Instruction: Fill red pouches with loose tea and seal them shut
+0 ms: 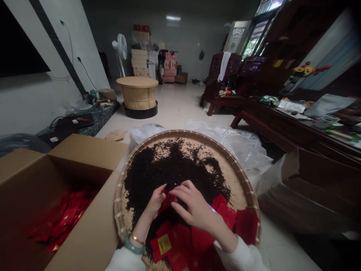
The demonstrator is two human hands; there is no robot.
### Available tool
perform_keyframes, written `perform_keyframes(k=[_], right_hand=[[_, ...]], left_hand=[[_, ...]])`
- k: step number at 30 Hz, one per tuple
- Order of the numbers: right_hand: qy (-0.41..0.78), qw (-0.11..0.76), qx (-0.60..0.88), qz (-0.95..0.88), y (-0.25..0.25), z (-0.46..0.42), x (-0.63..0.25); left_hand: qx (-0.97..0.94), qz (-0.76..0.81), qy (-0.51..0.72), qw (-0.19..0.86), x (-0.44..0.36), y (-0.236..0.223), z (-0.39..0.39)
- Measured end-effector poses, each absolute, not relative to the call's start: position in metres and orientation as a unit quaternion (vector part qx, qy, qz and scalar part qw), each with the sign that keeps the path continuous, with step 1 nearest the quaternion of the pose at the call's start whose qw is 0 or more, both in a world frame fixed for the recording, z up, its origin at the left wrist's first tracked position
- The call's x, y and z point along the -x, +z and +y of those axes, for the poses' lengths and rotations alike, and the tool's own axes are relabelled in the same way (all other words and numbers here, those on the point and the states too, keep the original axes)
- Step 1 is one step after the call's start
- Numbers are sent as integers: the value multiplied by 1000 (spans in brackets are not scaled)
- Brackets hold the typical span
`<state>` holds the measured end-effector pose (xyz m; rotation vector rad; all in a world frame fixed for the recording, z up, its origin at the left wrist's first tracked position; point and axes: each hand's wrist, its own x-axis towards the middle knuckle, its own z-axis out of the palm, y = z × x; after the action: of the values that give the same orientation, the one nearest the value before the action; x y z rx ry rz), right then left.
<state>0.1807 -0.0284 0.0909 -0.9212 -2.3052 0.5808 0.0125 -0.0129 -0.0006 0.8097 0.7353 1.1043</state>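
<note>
Our left hand [155, 202] and right hand [196, 206] pinch a red packet [166, 201] over tea-like leaves [175, 165], the rimmed bamboo tray [236, 178] likely preventing spills.

A round woven bamboo tray [235, 180] fills the lower centre of the frame. Dark dried leaves [175, 165] spread across its middle and left; red packets [180, 241] overlap at its lower right. Right of centre, clear plastic sheeting [239, 146] lies crumpled on the pale floor [180, 107].

Leaves [175, 165] in a tray [249, 188], packets [180, 241] on the near side, carton [96, 233] of packets left, plastic sheeting [237, 145] behind
</note>
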Motion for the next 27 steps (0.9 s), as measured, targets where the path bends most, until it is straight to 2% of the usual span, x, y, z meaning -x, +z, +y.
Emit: perform_keyframes(k=[2,4,11,17,21,27], right_hand=[[172,282,355,-874,89,-29,-176],[140,307,371,-865,84,-28,-174],[87,311,376,-868,76,-23,-175],[38,229,367,-901,76,-22,-176],[-2,201,333,-921,69,-19,-180],[-2,214,365,-906,60,-11,-191]], left_hand=[[-376,325,493,714,-13,-2,-12],[-391,317,490,711,-13,-3,-12],[-424,360,478,679,-9,-7,-10],[-464,371,495,634,-12,-6,-8],[-446,348,501,655,-11,-7,-8],[-453,321,425,715,-6,-4,-14]])
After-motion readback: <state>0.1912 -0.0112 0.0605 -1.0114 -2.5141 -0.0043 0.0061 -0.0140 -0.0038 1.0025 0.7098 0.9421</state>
